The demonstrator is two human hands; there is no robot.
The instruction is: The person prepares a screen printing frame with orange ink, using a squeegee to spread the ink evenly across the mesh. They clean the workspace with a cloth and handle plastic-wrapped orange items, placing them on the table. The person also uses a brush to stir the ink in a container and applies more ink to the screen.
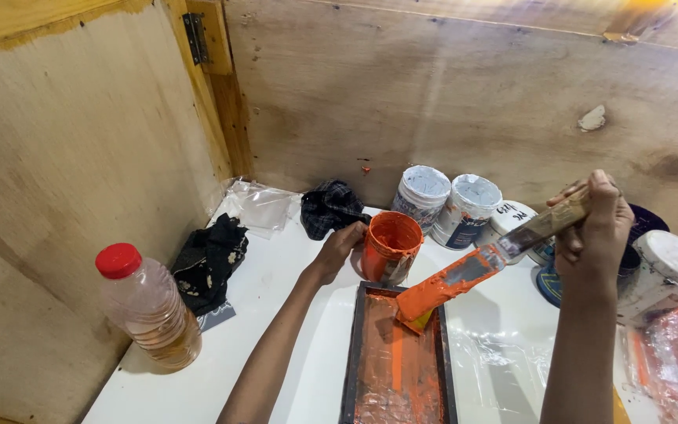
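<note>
Plywood walls enclose a white bench (276, 306). The left hand (339, 247) curls its fingers around an orange paint tub (391, 245). The right hand (594, 232) grips closed a paintbrush (472, 271), orange bristles touching the dark rectangular tray (396, 361).

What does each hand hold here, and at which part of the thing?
The right hand holds a paintbrush by the upper end of its wooden handle. The left hand grips the side of an orange paint pot.
</note>
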